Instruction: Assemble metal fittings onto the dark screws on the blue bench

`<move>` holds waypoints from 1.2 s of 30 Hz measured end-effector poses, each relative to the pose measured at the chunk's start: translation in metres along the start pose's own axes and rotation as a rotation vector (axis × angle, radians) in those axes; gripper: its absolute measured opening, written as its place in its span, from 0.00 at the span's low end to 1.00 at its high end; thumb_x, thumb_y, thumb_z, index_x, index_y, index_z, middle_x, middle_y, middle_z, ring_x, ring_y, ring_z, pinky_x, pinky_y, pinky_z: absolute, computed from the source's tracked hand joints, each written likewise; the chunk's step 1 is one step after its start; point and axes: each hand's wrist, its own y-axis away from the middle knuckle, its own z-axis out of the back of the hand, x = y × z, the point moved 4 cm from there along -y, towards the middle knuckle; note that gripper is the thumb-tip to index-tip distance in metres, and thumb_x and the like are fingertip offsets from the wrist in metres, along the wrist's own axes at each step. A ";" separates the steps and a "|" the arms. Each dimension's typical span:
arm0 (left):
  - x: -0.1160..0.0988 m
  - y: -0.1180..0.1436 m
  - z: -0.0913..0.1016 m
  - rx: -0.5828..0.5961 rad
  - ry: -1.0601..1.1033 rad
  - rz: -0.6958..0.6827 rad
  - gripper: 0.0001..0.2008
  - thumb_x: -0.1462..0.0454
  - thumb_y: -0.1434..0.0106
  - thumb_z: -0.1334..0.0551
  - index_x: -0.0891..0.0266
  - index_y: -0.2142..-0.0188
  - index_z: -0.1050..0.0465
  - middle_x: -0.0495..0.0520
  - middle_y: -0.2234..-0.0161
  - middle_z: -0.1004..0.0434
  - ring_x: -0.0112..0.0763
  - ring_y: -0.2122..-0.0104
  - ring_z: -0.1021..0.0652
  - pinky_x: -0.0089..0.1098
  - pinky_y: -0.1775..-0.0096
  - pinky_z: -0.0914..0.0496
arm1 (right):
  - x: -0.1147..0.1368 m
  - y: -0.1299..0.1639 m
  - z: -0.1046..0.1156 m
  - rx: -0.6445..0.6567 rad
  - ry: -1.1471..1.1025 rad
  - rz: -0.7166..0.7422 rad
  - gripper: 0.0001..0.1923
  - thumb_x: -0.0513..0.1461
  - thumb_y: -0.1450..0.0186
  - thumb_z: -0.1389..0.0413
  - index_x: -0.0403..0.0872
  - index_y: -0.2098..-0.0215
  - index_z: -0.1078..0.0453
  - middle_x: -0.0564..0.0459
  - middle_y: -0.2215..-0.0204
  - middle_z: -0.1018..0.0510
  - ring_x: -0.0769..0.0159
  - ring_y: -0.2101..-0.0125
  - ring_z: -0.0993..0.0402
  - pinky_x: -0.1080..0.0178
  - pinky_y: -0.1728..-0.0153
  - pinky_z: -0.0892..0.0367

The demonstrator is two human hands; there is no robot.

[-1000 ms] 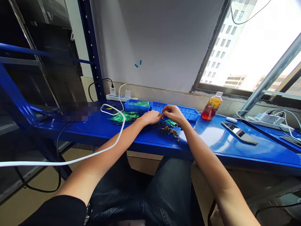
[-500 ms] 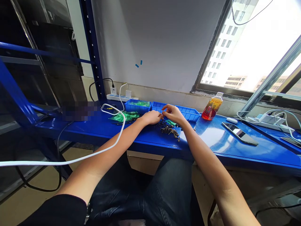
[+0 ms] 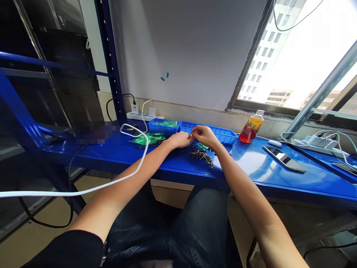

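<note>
My left hand [image 3: 181, 140] and my right hand [image 3: 203, 136] meet over the blue table, fingertips together. Both are closed in a pinch; what lies between the fingers is too small to make out. Just below them is a loose pile of small dark and brass-coloured screws [image 3: 201, 154]. A little green bag [image 3: 202, 146] lies partly under my right hand. Left of my left hand is a heap of green plastic bags [image 3: 150, 139]. Behind the hands stand blue bins [image 3: 227, 135], partly covered by my fingers; another blue bin [image 3: 163, 128] contains green bags.
A bottle of red drink [image 3: 251, 127] stands at the right, near a phone [image 3: 283, 159]. White power strips [image 3: 145, 116] with plugs lie along the wall and at the far right. One white cable [image 3: 122, 179] passes across my left forearm. The table's front edge [image 3: 184, 173] runs beneath my forearms.
My right hand's fingers have curled in slightly and shifted a little left and down towards my left hand. Otherwise the scene looks the same.
</note>
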 end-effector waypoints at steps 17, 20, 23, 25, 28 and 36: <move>0.000 0.001 0.001 0.005 0.020 0.048 0.24 0.57 0.32 0.62 0.60 0.45 0.38 0.58 0.47 0.32 0.42 0.49 0.30 0.36 0.51 0.35 | 0.000 0.000 -0.001 0.008 0.041 0.018 0.08 0.36 0.46 0.48 0.44 0.71 0.27 0.60 0.86 0.35 0.74 0.82 0.42 0.70 0.78 0.48; 0.000 -0.001 0.000 -0.002 0.023 0.026 0.25 0.56 0.32 0.63 0.59 0.46 0.37 0.58 0.47 0.31 0.43 0.49 0.29 0.37 0.51 0.34 | -0.002 -0.001 -0.001 -0.009 0.059 0.012 0.08 0.35 0.46 0.49 0.44 0.72 0.28 0.60 0.86 0.35 0.74 0.82 0.42 0.70 0.78 0.47; 0.001 -0.003 -0.001 -0.004 0.022 0.013 0.25 0.55 0.33 0.63 0.59 0.47 0.35 0.58 0.48 0.31 0.44 0.50 0.29 0.38 0.52 0.34 | -0.003 -0.001 -0.001 -0.007 0.068 0.006 0.07 0.35 0.46 0.48 0.44 0.72 0.28 0.60 0.86 0.34 0.74 0.82 0.41 0.70 0.78 0.47; 0.002 -0.004 -0.002 -0.005 0.026 0.014 0.25 0.55 0.33 0.62 0.58 0.48 0.34 0.57 0.48 0.30 0.44 0.50 0.29 0.37 0.53 0.33 | -0.002 -0.001 -0.001 0.001 0.071 -0.002 0.07 0.35 0.46 0.48 0.44 0.72 0.29 0.59 0.86 0.33 0.74 0.82 0.40 0.70 0.78 0.47; 0.002 -0.003 -0.001 -0.007 0.046 0.000 0.24 0.55 0.33 0.61 0.58 0.51 0.31 0.56 0.50 0.28 0.41 0.51 0.28 0.36 0.52 0.34 | -0.001 -0.001 0.000 -0.001 0.081 -0.022 0.06 0.35 0.45 0.48 0.44 0.73 0.29 0.59 0.86 0.32 0.73 0.82 0.39 0.70 0.78 0.47; 0.002 -0.003 -0.001 -0.013 0.069 -0.034 0.24 0.56 0.34 0.60 0.59 0.61 0.26 0.54 0.57 0.24 0.40 0.55 0.26 0.35 0.54 0.34 | -0.002 0.000 0.001 -0.030 0.097 -0.061 0.06 0.36 0.45 0.49 0.44 0.75 0.30 0.59 0.85 0.32 0.73 0.82 0.40 0.69 0.79 0.48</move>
